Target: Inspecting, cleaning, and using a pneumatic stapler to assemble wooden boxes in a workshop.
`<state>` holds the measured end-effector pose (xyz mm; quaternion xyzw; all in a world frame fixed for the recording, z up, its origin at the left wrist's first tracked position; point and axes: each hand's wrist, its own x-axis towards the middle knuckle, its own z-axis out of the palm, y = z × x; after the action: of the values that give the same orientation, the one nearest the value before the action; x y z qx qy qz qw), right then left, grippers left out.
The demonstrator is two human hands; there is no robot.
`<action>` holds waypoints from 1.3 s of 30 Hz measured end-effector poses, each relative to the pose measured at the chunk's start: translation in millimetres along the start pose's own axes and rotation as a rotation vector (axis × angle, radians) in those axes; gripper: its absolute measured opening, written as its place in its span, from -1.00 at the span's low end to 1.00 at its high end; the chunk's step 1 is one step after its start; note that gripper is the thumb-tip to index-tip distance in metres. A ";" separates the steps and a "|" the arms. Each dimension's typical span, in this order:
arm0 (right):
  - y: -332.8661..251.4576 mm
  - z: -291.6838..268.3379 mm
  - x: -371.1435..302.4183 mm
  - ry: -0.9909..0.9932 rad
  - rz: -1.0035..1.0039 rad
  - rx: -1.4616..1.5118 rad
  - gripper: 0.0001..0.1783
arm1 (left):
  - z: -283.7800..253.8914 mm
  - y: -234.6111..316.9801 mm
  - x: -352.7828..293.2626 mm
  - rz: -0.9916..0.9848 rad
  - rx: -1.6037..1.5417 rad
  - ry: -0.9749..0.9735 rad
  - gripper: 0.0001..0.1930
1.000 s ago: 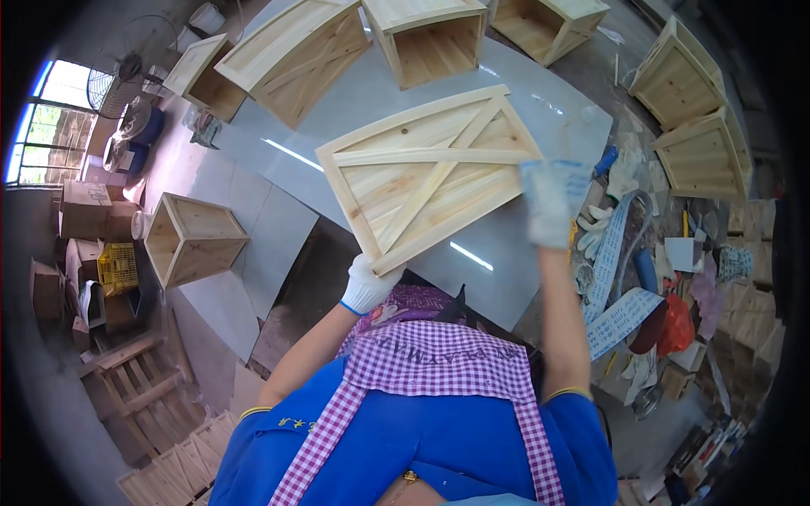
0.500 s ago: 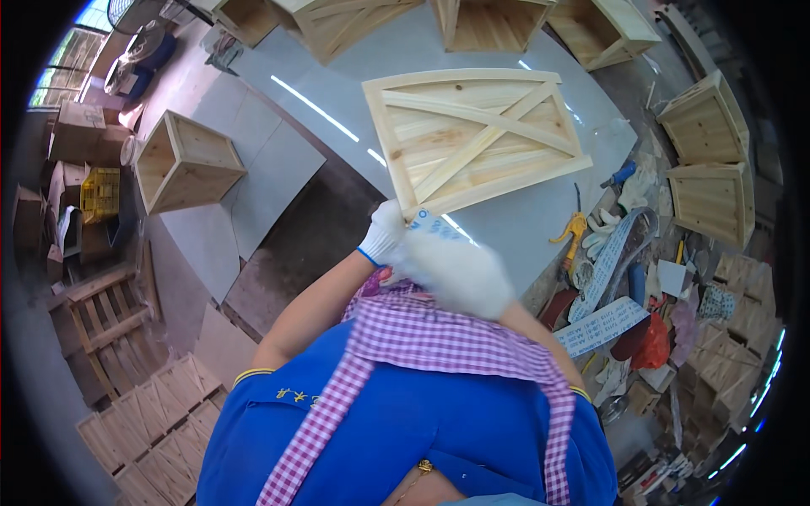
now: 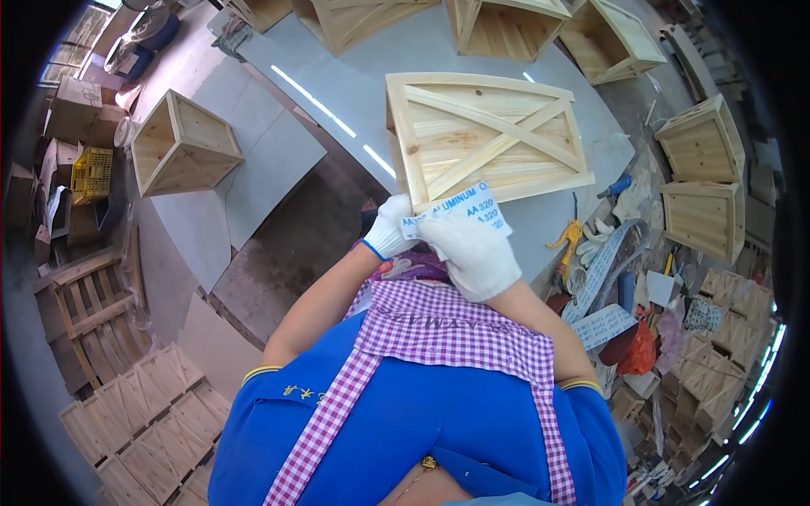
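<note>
In front of me a pale wooden crate (image 3: 506,164) rests on the grey tabletop, its side with crossed slats facing up. My left hand (image 3: 391,229), in a white knit glove with a blue cuff, is closed at the crate's near left corner. My right hand (image 3: 474,257), also gloved, grips a sheet of sandpaper (image 3: 485,202) with blue print on its pale backing. The sheet lies against the crate's near edge, and its left end reaches my left hand. The fingertips of my right hand are hidden under the glove's back and the sheet.
Other wooden crates stand at the left (image 3: 181,148), along the far side and at the right. A yellow air blow gun (image 3: 567,240), gloves and sandpaper strips (image 3: 603,270) clutter the right side. A dark gap in the tabletop (image 3: 291,223) lies left of my hands.
The crate has shifted slightly right and tilted, so its left side shows more. My right hand, blurred before, has moved a little right with the sandpaper, which now shows more of its printed backing.
</note>
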<state>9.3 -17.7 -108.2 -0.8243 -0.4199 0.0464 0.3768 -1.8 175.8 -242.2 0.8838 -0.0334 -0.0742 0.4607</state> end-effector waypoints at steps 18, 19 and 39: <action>21.2 -17.4 29.5 -0.174 -0.117 -0.147 -0.60 | 26.9 -43.1 -3.3 0.083 -0.127 0.088 -0.72; 9.5 -23.0 23.7 -0.206 -0.148 -0.066 -0.57 | 27.4 -44.1 -1.5 0.100 -0.133 0.079 -0.72; 33.8 -44.6 78.8 0.264 -0.098 -0.186 -0.58 | 44.5 -51.3 -20.2 0.016 0.146 0.265 -0.63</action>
<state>99.8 1.4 -79.9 -0.8330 -0.4091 -0.1200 0.3525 -29.5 171.8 -307.4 0.9168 0.0151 0.0493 0.3961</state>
